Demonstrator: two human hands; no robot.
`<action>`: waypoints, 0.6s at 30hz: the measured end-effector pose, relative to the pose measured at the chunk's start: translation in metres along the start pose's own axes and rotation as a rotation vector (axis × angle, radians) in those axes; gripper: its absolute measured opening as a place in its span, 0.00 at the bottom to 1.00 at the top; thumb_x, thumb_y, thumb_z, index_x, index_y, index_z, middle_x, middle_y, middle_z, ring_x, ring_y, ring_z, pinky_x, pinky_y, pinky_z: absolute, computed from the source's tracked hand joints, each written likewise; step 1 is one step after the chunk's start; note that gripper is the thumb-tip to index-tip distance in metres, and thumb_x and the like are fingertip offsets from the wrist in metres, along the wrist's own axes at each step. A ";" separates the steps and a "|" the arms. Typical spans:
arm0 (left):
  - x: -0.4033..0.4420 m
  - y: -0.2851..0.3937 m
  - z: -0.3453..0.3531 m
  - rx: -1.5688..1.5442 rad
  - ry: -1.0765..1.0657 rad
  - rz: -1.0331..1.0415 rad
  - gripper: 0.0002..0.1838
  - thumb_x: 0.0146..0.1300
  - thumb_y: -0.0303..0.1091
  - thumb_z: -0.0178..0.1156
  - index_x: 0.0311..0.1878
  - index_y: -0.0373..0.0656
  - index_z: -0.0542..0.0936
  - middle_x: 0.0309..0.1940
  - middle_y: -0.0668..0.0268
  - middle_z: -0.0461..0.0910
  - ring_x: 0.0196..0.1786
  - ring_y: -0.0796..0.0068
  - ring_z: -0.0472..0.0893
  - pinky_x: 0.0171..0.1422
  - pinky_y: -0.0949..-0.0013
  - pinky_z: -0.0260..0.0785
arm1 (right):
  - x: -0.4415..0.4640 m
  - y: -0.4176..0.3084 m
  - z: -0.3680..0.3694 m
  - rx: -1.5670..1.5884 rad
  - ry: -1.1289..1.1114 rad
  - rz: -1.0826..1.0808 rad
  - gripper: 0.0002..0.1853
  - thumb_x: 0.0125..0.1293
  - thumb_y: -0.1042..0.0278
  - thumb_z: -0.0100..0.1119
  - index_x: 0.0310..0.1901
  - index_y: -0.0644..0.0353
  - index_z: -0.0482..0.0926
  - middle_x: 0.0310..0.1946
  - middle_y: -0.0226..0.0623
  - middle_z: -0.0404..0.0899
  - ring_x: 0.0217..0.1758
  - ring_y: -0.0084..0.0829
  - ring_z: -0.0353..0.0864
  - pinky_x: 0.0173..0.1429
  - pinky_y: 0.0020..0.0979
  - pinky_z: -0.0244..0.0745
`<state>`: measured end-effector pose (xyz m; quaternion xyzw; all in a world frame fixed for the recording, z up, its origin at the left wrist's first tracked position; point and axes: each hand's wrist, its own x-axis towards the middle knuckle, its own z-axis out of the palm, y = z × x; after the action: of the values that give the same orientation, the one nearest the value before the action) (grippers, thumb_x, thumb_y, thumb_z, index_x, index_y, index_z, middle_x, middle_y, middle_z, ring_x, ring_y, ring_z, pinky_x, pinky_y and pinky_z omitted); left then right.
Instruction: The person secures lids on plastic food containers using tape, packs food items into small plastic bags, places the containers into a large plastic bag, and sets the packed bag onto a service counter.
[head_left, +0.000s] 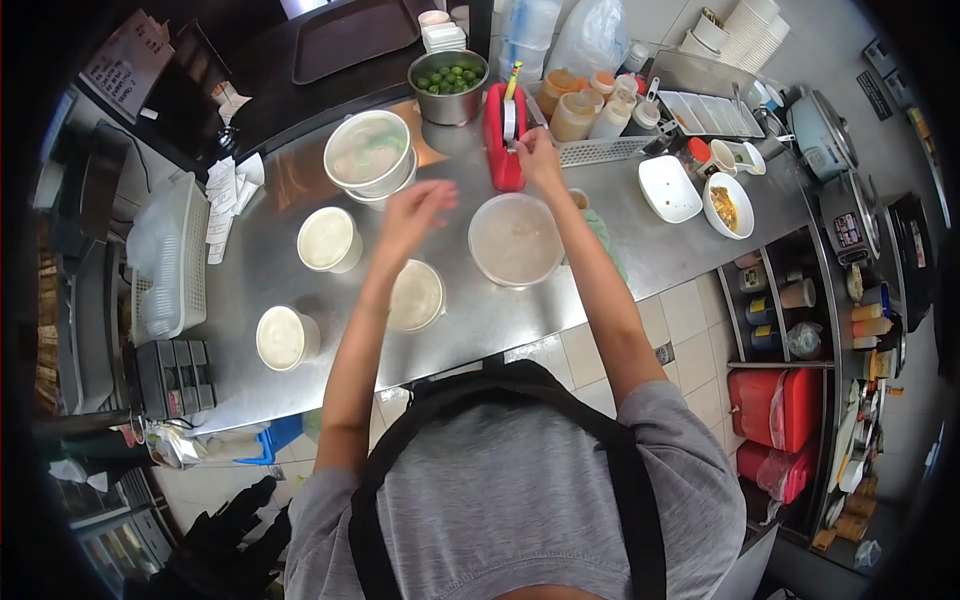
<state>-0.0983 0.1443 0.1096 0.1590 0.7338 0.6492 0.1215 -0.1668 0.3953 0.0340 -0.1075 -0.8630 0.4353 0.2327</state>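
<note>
My right hand (539,158) reaches to the red tape dispenser (506,172), its fingers pinched at the tape end by the cutting edge. Over the counter my left hand (418,212) hangs with fingers stretched toward the right and slightly blurred; nothing shows in it. Below and between the hands stands a wide round lidded tub (517,242). Beneath my left forearm is a white lidded tub (417,298), partly covered by it. Two similar tubs stand further left, one nearer the back (329,240) and one nearer the front edge (282,338). Stacked tubs (367,150) sit behind my left hand.
A metal pot of green limes (447,100) stands behind the dispenser. Sauce bottles (612,118) fill a basket at the back right. A white square bowl (669,190) and a bowl with food (728,207) lie right. A basket of lids (170,262) borders the left.
</note>
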 end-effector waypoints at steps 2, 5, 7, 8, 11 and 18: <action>0.049 -0.014 0.028 -0.200 -0.151 -0.152 0.20 0.68 0.43 0.47 0.51 0.34 0.74 0.46 0.60 0.78 0.47 0.71 0.79 0.49 0.69 0.73 | 0.013 -0.001 0.006 0.024 0.036 0.110 0.13 0.51 0.75 0.62 0.36 0.61 0.68 0.27 0.38 0.76 0.29 0.30 0.78 0.32 0.30 0.73; 0.106 -0.038 0.057 -0.307 -0.220 -0.365 0.24 0.69 0.45 0.44 0.52 0.32 0.72 0.48 0.57 0.76 0.48 0.68 0.78 0.52 0.67 0.72 | 0.018 0.001 0.007 0.162 0.143 0.213 0.21 0.41 0.82 0.67 0.35 0.62 0.66 0.27 0.37 0.75 0.28 0.28 0.75 0.32 0.28 0.72; 0.125 -0.046 0.071 -0.327 -0.231 -0.474 0.25 0.69 0.46 0.43 0.52 0.31 0.71 0.49 0.56 0.76 0.49 0.67 0.77 0.54 0.67 0.71 | -0.009 -0.033 -0.018 0.519 0.041 0.270 0.20 0.42 0.84 0.65 0.34 0.60 0.64 0.28 0.40 0.77 0.30 0.32 0.79 0.35 0.32 0.74; 0.130 -0.047 0.077 -0.406 -0.175 -0.542 0.25 0.69 0.47 0.43 0.51 0.31 0.72 0.48 0.55 0.76 0.49 0.66 0.77 0.54 0.67 0.71 | -0.024 -0.035 -0.027 0.641 -0.005 0.239 0.20 0.43 0.88 0.62 0.35 0.60 0.63 0.27 0.35 0.75 0.33 0.26 0.78 0.34 0.26 0.73; 0.147 -0.070 0.081 -0.552 -0.175 -0.622 0.24 0.67 0.48 0.48 0.48 0.31 0.74 0.44 0.54 0.78 0.48 0.66 0.78 0.52 0.67 0.72 | -0.111 -0.069 -0.077 0.679 -0.123 0.171 0.16 0.49 0.87 0.59 0.33 0.59 0.63 0.26 0.31 0.74 0.33 0.23 0.77 0.36 0.23 0.73; 0.145 -0.093 0.104 0.079 0.126 -0.271 0.08 0.42 0.32 0.67 0.25 0.40 0.82 0.26 0.60 0.81 0.28 0.73 0.81 0.39 0.69 0.74 | -0.195 -0.049 -0.110 0.669 -0.244 0.277 0.13 0.51 0.88 0.59 0.30 0.57 0.69 0.27 0.25 0.72 0.31 0.18 0.73 0.38 0.19 0.70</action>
<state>-0.1985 0.2857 0.0086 0.0222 0.7797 0.6063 0.1551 0.0580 0.3672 0.0695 -0.0883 -0.6721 0.7297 0.0893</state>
